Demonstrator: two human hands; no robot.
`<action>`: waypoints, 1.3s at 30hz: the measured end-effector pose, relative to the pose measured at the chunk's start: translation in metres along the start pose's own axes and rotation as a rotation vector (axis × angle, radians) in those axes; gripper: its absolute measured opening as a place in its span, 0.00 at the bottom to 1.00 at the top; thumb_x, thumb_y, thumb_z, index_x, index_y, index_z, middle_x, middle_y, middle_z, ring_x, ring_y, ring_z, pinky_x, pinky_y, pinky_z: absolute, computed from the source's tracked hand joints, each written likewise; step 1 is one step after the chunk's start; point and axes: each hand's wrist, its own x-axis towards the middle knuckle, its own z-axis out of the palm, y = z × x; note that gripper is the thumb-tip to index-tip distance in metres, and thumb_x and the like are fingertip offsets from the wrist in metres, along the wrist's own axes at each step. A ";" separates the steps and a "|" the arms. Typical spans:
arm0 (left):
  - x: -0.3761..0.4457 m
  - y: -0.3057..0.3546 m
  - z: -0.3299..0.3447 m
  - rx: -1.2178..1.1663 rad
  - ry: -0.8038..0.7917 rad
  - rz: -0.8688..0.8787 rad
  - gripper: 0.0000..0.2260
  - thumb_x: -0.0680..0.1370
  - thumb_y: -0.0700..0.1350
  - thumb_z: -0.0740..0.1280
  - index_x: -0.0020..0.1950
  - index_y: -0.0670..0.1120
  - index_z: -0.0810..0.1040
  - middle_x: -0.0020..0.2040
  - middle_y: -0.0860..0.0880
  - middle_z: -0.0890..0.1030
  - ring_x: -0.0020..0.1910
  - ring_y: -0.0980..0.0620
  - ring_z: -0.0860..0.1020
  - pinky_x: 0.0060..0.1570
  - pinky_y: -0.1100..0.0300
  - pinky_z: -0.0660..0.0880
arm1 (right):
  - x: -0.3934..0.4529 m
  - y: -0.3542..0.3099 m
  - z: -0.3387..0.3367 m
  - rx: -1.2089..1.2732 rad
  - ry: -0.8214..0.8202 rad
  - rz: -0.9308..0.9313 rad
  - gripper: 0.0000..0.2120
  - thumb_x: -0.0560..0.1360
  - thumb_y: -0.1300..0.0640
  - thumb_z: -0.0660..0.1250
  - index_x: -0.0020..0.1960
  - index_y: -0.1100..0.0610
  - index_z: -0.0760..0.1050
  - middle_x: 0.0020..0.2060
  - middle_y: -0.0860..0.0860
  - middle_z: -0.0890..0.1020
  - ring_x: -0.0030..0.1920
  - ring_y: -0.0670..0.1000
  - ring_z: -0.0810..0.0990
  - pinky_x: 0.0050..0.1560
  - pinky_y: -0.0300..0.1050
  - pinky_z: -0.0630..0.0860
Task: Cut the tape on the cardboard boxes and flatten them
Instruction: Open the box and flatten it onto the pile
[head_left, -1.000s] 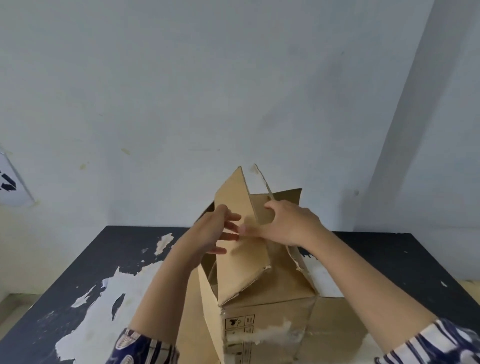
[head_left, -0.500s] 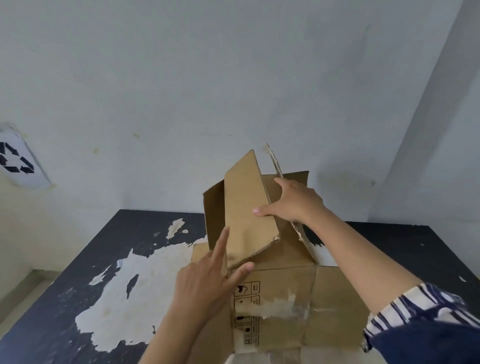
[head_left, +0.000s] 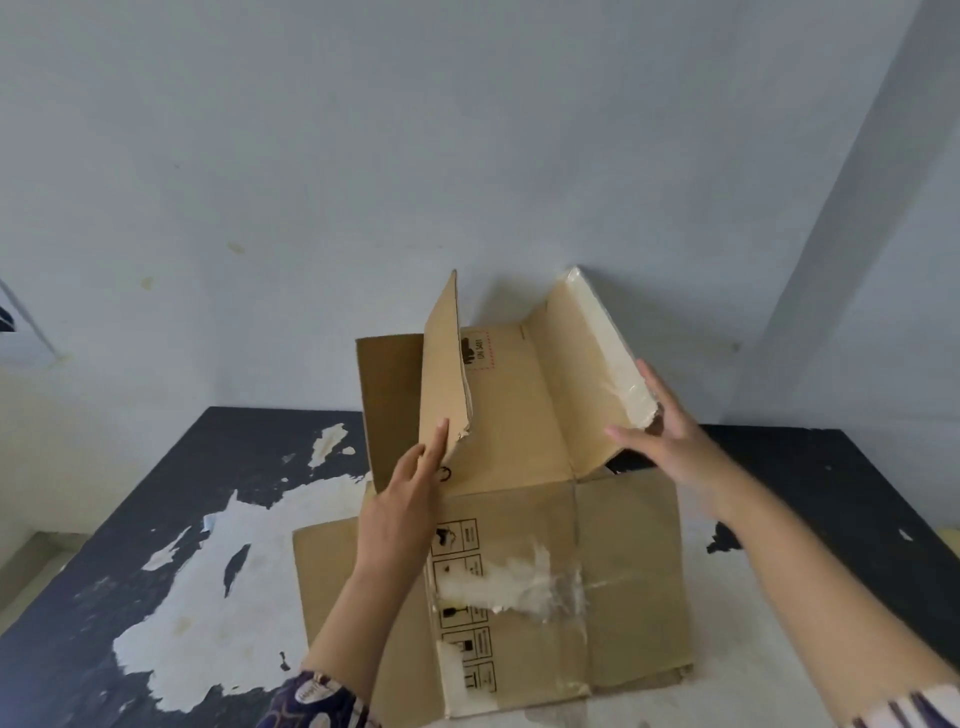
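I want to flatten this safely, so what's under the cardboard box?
The cardboard box lies on the dark table with peeling white patches. The surface directly beneath it is covered, so anything there cannot be seen.

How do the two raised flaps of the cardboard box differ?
The left flap stands nearly edge-on and is plain brown; the right flap faces the camera and has a white, glossy taped edge. The left hand touches the left flap's lower corner; the right hand touches the right flap's outer edge. Both belong to one box.
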 end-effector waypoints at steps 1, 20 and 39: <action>0.000 -0.002 0.005 -0.052 -0.051 -0.004 0.46 0.75 0.34 0.64 0.71 0.64 0.33 0.68 0.48 0.72 0.25 0.53 0.69 0.19 0.69 0.54 | 0.000 0.015 0.005 -0.051 0.052 -0.045 0.38 0.73 0.49 0.68 0.67 0.25 0.46 0.72 0.36 0.55 0.73 0.44 0.57 0.72 0.50 0.56; -0.061 -0.056 0.110 -0.267 0.090 -0.904 0.46 0.67 0.48 0.76 0.76 0.46 0.50 0.74 0.40 0.57 0.71 0.37 0.60 0.69 0.39 0.57 | -0.004 0.222 0.064 -0.884 0.263 0.303 0.25 0.79 0.46 0.56 0.74 0.50 0.58 0.76 0.55 0.48 0.74 0.58 0.54 0.70 0.54 0.58; -0.047 -0.105 0.090 -0.078 -0.326 -0.647 0.42 0.71 0.63 0.68 0.76 0.48 0.51 0.68 0.44 0.64 0.59 0.40 0.73 0.47 0.52 0.69 | -0.011 0.208 0.052 -0.616 0.240 0.361 0.32 0.75 0.46 0.65 0.74 0.52 0.57 0.74 0.45 0.55 0.67 0.51 0.68 0.61 0.46 0.65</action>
